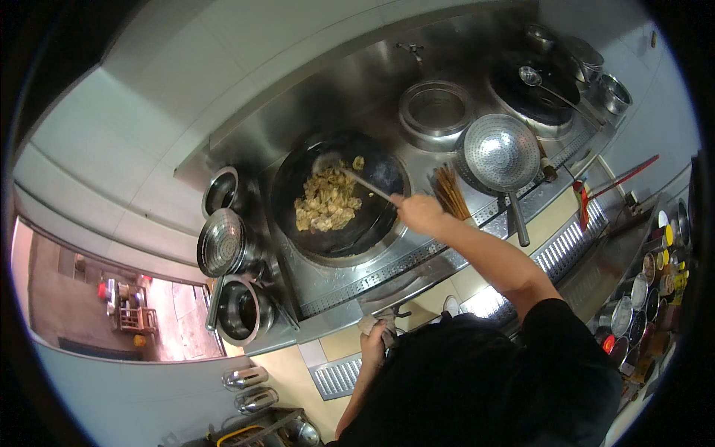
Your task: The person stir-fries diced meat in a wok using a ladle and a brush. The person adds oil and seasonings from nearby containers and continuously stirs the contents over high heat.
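My right hand (420,213) is closed around the handle of a metal ladle (366,183), whose bowl rests at the upper edge of a heap of browned food pieces (328,205). The food lies in a large black wok (385,167) set in the steel range. Nearer my body, my left hand (375,338) grips a crumpled cloth (385,325) in front of the range's edge. Right of the wok lie a bamboo wok brush (451,193) and a perforated metal strainer (501,152) with its handle pointing towards me.
Left of the wok stand steel bowls (243,308) and another strainer (221,241). A lidless round pot well (435,109), a second wok (530,98) with a ladle and a faucet (411,49) are farther back. Seasoning containers (639,290) crowd the right side.
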Available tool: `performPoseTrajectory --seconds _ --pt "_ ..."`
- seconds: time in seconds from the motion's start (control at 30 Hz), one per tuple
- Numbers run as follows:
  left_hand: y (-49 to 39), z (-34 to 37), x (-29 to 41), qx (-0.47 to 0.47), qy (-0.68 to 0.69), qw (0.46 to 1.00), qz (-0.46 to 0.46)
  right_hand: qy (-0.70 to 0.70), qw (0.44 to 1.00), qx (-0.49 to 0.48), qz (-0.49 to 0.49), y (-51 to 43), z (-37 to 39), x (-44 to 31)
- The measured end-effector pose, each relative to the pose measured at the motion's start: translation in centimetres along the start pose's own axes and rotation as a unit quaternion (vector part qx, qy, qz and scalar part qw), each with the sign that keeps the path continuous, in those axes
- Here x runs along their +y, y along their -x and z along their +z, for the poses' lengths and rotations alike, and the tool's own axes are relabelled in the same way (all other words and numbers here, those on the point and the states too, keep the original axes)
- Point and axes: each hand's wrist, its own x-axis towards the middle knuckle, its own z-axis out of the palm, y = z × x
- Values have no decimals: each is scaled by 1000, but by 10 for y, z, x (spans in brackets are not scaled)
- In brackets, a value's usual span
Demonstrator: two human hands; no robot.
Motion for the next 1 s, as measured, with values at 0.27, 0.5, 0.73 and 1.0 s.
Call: performPoseTrajectory --seconds 0.27,0.5,0.73,1.0 --pt "-22 35 -30 -105 -90 990 7 -20 999 -42 5 49 9 41" --pt "-76 138 -34 -322 -250 913 -14 -119 981 152 -29 70 -13 37" --pt "-55 343 -31 -534 -311 786 -22 -88 910 382 135 252 -115 137" --pt "-3 498 -76 -641 -350 683 -17 25 696 555 455 540 -290 238"
